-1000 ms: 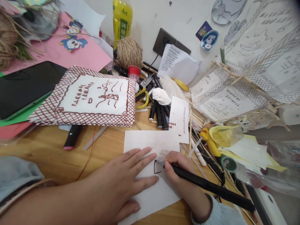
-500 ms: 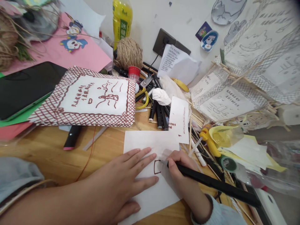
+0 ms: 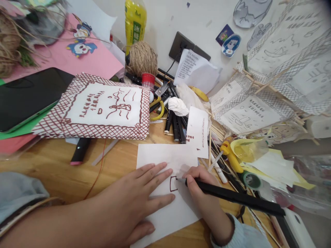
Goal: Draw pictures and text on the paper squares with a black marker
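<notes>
A sheet of white paper (image 3: pixel 165 153) lies on the wooden table, with a small dark-brown bracket-like outline drawn near its middle. My left hand (image 3: pixel 144 196) rests flat on the sheet, fingers spread, left of the outline. In my right hand (image 3: pixel 203 187) is a black marker pen (image 3: pixel 232 199), its tip at the upper right end of the outline and its barrel slanting down to the right. Behind the sheet, to the left, a patterned paper panel (image 3: pixel 106 106) carries brown drawing, writing and a crosshatched border.
Several black markers (image 3: pixel 176 125), yellow-handled scissors (image 3: pixel 161 112) and a ball of twine (image 3: pixel 142 59) crowd the back. A yellow bottle (image 3: pixel 136 26) stands by the wall. At right are a paper-and-stick lantern-like frame (image 3: pixel 258 103), a yellow glue gun (image 3: pixel 231 156) and thin sticks. A dark tablet (image 3: pixel 33 96) lies left.
The pen's barrel has tilted slightly, its rear end shifting a little, while its tip stays by the outline's upper right. My left hand and the paper have not visibly moved.
</notes>
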